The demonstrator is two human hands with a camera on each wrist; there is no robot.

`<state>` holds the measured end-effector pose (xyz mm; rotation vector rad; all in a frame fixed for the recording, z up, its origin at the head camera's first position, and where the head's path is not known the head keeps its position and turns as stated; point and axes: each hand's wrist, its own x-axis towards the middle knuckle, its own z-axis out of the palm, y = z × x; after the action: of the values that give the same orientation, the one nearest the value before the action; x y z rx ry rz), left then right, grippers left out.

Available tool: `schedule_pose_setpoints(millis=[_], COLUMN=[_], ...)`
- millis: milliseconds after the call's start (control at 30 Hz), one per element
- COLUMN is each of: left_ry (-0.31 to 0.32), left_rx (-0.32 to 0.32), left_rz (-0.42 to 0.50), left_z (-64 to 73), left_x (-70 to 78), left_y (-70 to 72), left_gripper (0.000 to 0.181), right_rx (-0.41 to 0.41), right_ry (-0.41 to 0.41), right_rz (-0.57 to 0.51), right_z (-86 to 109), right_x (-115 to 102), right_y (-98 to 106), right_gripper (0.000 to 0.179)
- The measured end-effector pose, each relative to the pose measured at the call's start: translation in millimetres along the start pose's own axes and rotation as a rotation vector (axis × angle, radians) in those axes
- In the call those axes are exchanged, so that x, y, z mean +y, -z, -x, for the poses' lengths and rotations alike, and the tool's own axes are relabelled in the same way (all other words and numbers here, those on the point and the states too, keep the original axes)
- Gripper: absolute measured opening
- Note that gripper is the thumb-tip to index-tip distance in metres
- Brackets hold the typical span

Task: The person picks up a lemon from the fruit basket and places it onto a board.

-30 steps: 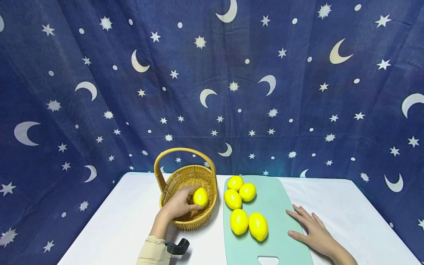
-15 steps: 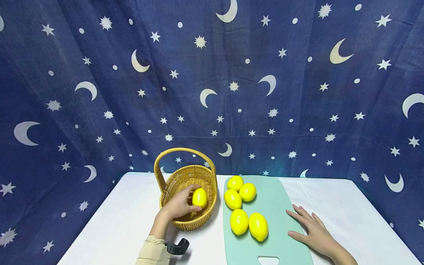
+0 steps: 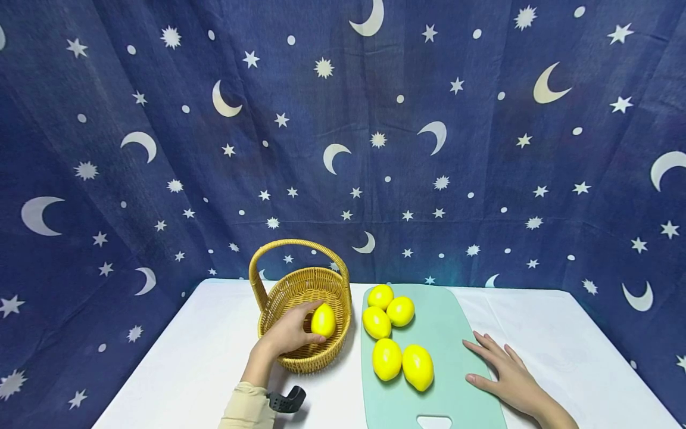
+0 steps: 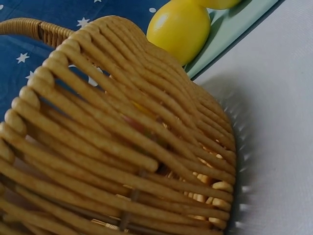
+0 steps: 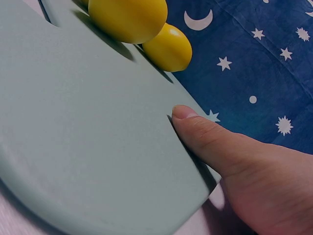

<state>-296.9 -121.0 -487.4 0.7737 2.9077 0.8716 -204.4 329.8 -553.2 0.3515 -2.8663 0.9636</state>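
Note:
My left hand [image 3: 292, 330] reaches into a wicker basket [image 3: 317, 361] and holds a yellow lemon [image 3: 324, 322] between thumb and fingers, inside the rim. In the left wrist view the basket's woven side [image 4: 112, 132] fills most of the picture and hides nearly all of that hand. Over the right edge of the pale green cutting board [image 3: 450, 339] lies my right hand [image 3: 506, 378], fingers spread and holding nothing. Its thumb [image 5: 215, 142] is right at the board's surface in the right wrist view. Several more lemons [image 3: 418, 367] lie on the board's left part.
A tall arched handle [image 3: 300, 242] rises over the basket. White cloth [image 3: 177, 357] covers the table, and a dark blue curtain [image 3: 300, 155] with moons and stars hangs behind it. The board has a cut-out grip [image 3: 434, 422] at its near end.
The lemon in my left hand has turned and shifted very slightly inside the basket. My right hand and the lemons on the board stay where they were.

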Motion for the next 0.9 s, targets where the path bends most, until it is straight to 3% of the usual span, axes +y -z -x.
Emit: schedule_pose_setpoints(millis=[500, 900], left_ry=[-0.021, -0.05], left_rx=[0.055, 0.046], left_rz=[0.018, -0.031], left_z=[2.3, 7.3], left_x=[1.6, 31.0], left_y=[2.0, 18.2], left_gripper=[0.078, 0.078], right_rx=[-0.012, -0.001], right_ry=[-0.016, -0.015], right_rz=[-0.002, 0.01], right_z=[-0.6, -0.3], right_x=[0.7, 0.2], right_y=[-0.9, 0.4], right_gripper=[0.066, 0.066])
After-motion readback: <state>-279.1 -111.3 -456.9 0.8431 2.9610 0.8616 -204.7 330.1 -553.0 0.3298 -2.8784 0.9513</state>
